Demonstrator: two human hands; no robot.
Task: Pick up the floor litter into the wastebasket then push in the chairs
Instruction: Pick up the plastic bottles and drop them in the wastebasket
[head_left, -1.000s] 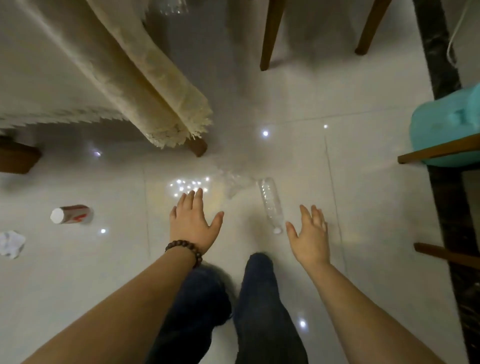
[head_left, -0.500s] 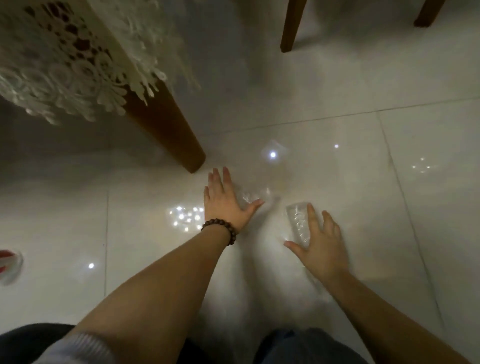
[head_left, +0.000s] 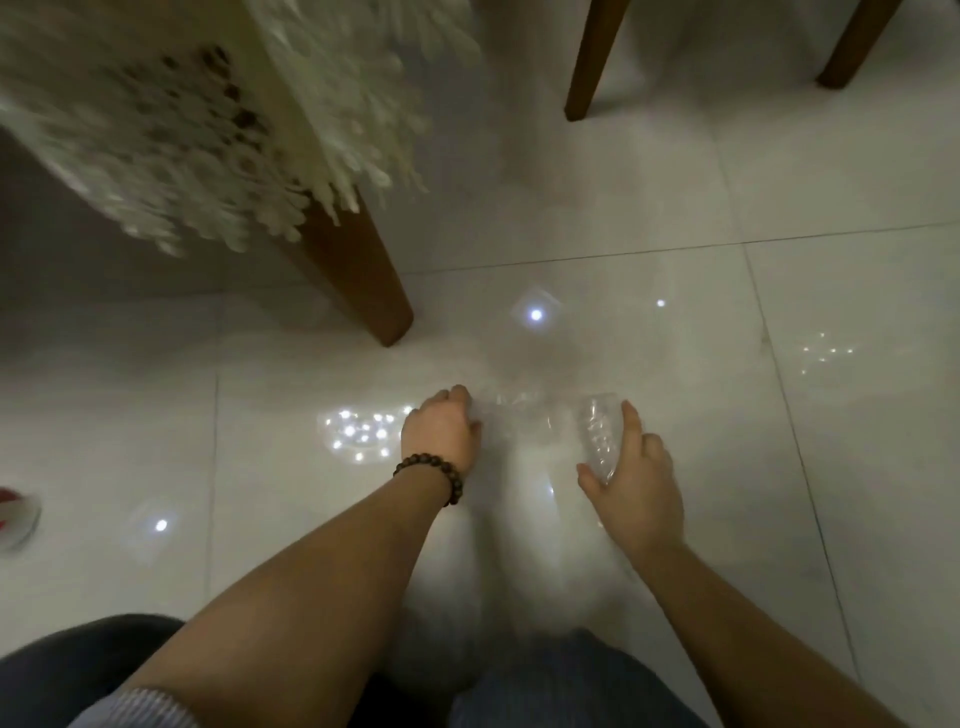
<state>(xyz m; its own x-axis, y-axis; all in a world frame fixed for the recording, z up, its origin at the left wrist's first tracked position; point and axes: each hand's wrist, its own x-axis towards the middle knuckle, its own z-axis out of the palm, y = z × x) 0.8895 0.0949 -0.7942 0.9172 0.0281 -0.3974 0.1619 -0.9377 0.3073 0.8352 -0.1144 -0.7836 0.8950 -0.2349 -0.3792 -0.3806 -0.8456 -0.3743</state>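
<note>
Barely begun, my right hand (head_left: 636, 488) gripped the clear bottle (head_left: 600, 434), left hand (head_left: 441, 434) pinched clear wrapping (head_left: 511, 410); red-labelled litter (head_left: 15, 519) remained far left

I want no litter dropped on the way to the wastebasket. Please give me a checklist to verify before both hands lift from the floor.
1. Right hand has thumb and fingers around the clear plastic bottle: ok.
2. Left hand has closed on the clear crumpled plastic: cannot tell, the plastic is faint and the fingers are blurred.
3. Bottle cap is on: cannot tell, that end is hidden under the hand.
4. Room to lift beside the table leg: ok, both hands are apart from it.
5. Other litter remains: not ok, a red and white object lies at the left edge.
6. Wastebasket is located: cannot tell, not in view.
</note>
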